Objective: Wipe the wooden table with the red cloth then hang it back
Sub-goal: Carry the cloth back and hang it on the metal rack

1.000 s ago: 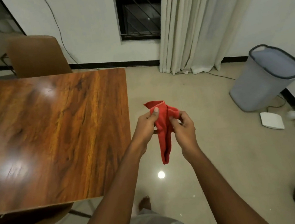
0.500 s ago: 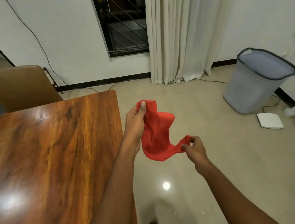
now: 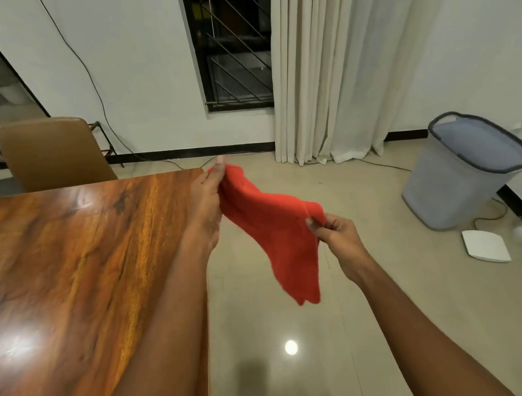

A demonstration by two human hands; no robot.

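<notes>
The red cloth (image 3: 273,229) is stretched in the air between both hands, just right of the wooden table (image 3: 65,271). My left hand (image 3: 207,201) pinches its upper left corner beside the table's far right corner. My right hand (image 3: 336,234) pinches another corner lower and to the right. The loose end of the cloth hangs down over the floor. The glossy tabletop fills the left half of the view.
A brown chair (image 3: 53,151) stands behind the table's far edge. A grey laundry basket (image 3: 467,172) sits on the floor at right, with a flat white device (image 3: 486,246) and cables near it. Cream curtains (image 3: 334,57) hang beside a barred window (image 3: 230,40).
My hands have pulled apart, spreading the bunched cloth open. The left hand rose toward the table's far corner and the right hand moved right. The view has tilted up.
</notes>
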